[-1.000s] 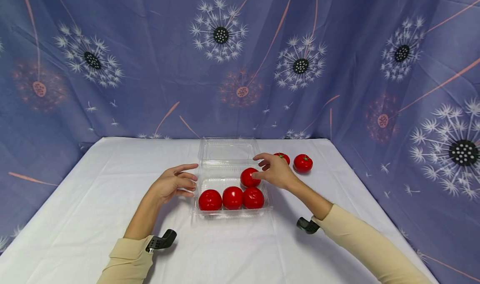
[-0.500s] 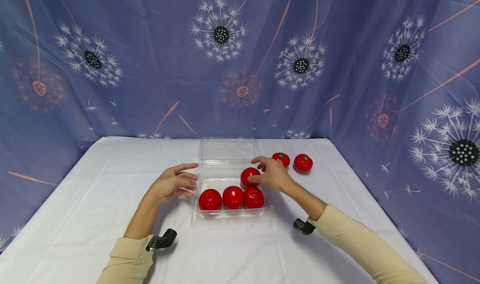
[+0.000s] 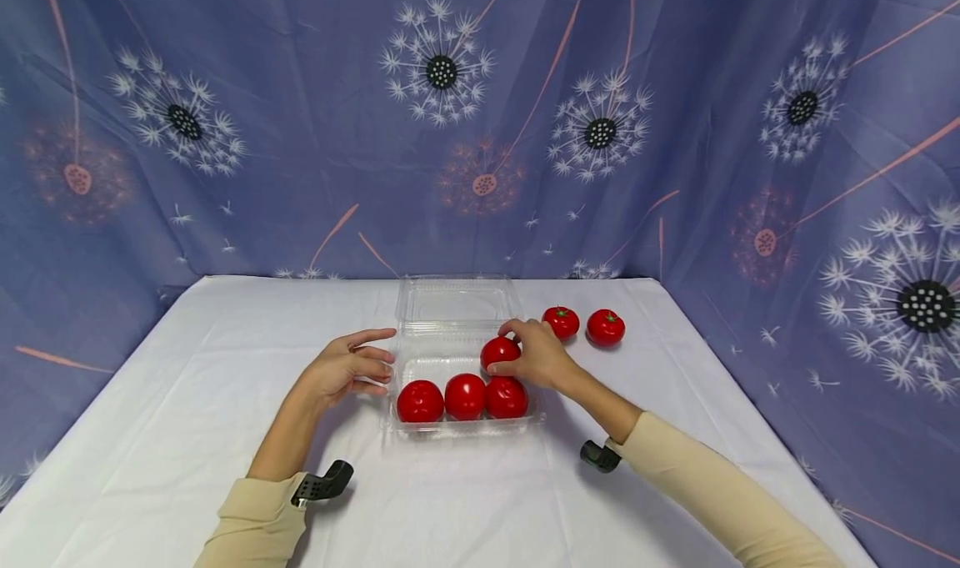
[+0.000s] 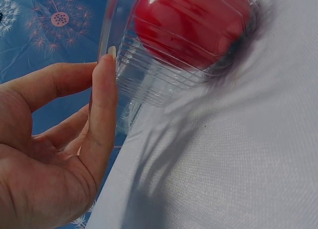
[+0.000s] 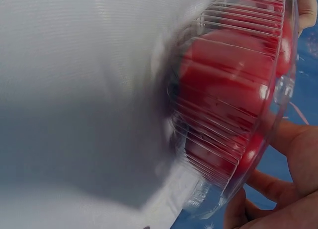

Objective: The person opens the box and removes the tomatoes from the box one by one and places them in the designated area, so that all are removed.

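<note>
In the head view a clear plastic clamshell box (image 3: 468, 429) lies with its lid (image 3: 459, 303) folded back. Three tomatoes (image 3: 465, 397) fill its near row, and another tomato (image 3: 499, 354) sits behind them on the right. My right hand (image 3: 542, 355) holds that rear tomato, thumb on the near side and fingers over the far side. At the box's left side, my left hand (image 3: 341, 368) has its fingers loosely extended and apart. The left wrist view shows its fingertips right at the clear rim (image 4: 105, 33), with a tomato (image 4: 194, 28) behind the ribbed wall.
Two more tomatoes (image 3: 605, 328) with green stems stand on the white cloth (image 3: 637, 485), right of the lid. A blue curtain (image 3: 337, 134) with dandelion prints hangs behind and beside the table. Each wrist wears a small black camera (image 3: 322, 483).
My right hand has shifted left and slightly down, its fingers curling from the side of the rear tomato to around it. The left hand and the box stay put.
</note>
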The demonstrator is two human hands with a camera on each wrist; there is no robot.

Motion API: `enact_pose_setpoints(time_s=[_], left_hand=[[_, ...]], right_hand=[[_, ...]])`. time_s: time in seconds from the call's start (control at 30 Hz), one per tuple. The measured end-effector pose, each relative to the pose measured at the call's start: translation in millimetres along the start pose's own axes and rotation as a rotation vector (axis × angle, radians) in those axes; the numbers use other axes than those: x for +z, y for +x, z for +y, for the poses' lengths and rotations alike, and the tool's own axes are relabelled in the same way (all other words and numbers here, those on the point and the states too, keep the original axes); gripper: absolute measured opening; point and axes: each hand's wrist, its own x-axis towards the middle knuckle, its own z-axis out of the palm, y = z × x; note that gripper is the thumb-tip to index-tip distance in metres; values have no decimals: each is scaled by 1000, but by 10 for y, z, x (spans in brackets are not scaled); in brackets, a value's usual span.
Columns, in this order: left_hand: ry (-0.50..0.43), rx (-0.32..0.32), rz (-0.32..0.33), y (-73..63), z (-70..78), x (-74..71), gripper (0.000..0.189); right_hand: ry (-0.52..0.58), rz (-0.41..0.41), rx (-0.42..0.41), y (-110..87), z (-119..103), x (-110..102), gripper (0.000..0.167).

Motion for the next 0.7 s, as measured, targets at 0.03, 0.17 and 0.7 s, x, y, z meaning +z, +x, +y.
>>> enact_pose_setpoints(time_s=[0.03, 0.17, 0.7], left_hand=[[-1, -1, 0, -1, -2, 2, 78], [-5, 7, -14, -17, -2, 2, 78], [-17, 8, -25, -33, 6, 10, 78]], right_hand=[[1, -1, 4, 0, -2, 7, 53], [9, -15, 23, 11, -18, 34, 54], [-4, -48, 33, 36, -63, 47, 57]])
